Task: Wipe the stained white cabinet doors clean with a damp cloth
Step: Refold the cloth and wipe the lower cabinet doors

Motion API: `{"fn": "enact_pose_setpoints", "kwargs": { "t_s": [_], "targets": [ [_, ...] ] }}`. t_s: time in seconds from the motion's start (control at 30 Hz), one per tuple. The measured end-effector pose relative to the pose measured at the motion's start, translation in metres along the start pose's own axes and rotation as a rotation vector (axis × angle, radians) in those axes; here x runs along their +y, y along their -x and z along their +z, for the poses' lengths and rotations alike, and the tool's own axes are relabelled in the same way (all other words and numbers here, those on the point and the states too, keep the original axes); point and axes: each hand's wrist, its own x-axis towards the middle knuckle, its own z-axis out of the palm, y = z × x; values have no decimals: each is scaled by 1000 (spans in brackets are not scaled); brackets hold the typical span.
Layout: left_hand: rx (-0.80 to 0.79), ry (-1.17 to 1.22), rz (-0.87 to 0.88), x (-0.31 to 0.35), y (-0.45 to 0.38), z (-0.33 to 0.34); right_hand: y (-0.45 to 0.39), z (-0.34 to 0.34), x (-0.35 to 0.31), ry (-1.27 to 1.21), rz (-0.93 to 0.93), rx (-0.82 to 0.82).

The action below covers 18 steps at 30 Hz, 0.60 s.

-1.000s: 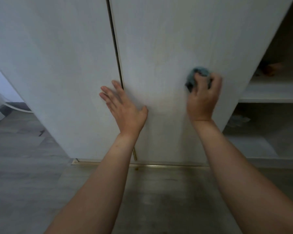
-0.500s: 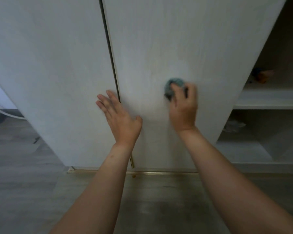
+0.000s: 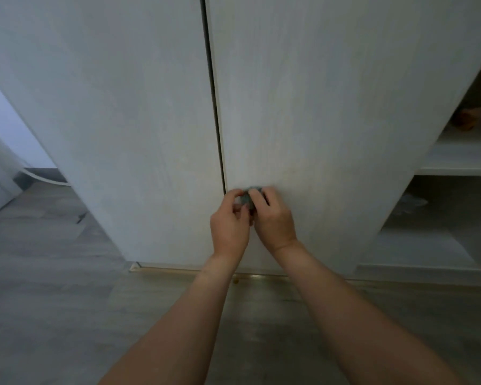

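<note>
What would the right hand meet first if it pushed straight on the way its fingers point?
The right hand points up and forward, so likely the right cabinet door just beyond the cloth it holds; depth is unclear.

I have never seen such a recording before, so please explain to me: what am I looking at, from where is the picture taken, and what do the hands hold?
There is no machine here. A person wears a camera on the head, looking forward and down, so you see their own bare arms. In front stand two tall white cabinet doors, the left door and the right door, above a grey floor. The left hand and the right hand are close together and both pinch a small bluish cloth in front of the right door, near the gap between the doors. To the right are open shelves with a small orange thing, too blurred to name.
</note>
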Motion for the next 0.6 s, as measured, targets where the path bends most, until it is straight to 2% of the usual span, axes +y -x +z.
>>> {"fn": "enact_pose_setpoints", "kwargs": {
  "t_s": [0.07, 0.17, 0.23, 0.3, 0.4, 0.43, 0.5, 0.6],
  "targets": [
    [68, 173, -44, 14, -8, 3, -19, -13, -3, 13, -31, 43],
    [121, 324, 62, 55, -37, 7, -56, -46, -2, -19, -60, 258],
    [108, 391, 104, 71, -42, 19, -61, -58, 13, -10, -84, 302],
    [70, 312, 65, 57, -22, 38, -34, -54, 32, 12, -89, 224],
    [-18, 160, -128, 18, 20, 57, 19, -47, 52, 11, -33, -8],
    [-11, 156, -142, 17, 25, 60, 22, -50, 55, 7, -18, -45],
    [48, 183, -20, 43, 12, 60, -3, -66, 52, -9, -21, 52],
    [110, 275, 231, 105, -26, 60, -60, -108, 48, -10, -37, 345]
  ]
}}
